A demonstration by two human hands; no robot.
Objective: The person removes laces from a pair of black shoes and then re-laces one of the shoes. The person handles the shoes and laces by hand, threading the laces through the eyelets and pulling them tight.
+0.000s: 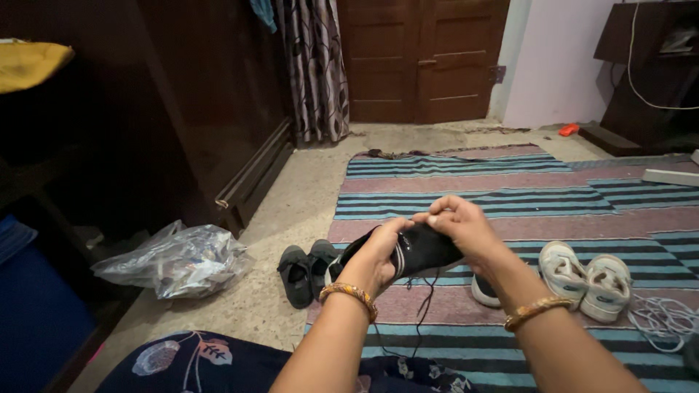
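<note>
Above the striped rug's (pixel 510 218) left edge, left hand (pixel 375 258) and right hand (pixel 462 225) close fingers around a black shoe (pixel 415 251), its lace (pixel 422 306) dangling loose, not yet tied.

Striped rug (pixel 524 189) on speckled floor (pixel 298 211); brown wooden door (pixel 422 58), patterned curtain (pixel 317 69), dark wardrobe (pixel 204 94)

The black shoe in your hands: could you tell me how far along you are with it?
Done: little that shows. In hand: both hands, left hand and right hand, grip the black shoe, its lace dangling loose. Left: the second black shoe behind it and the white shoes lie untouched on the striped rug.
</note>
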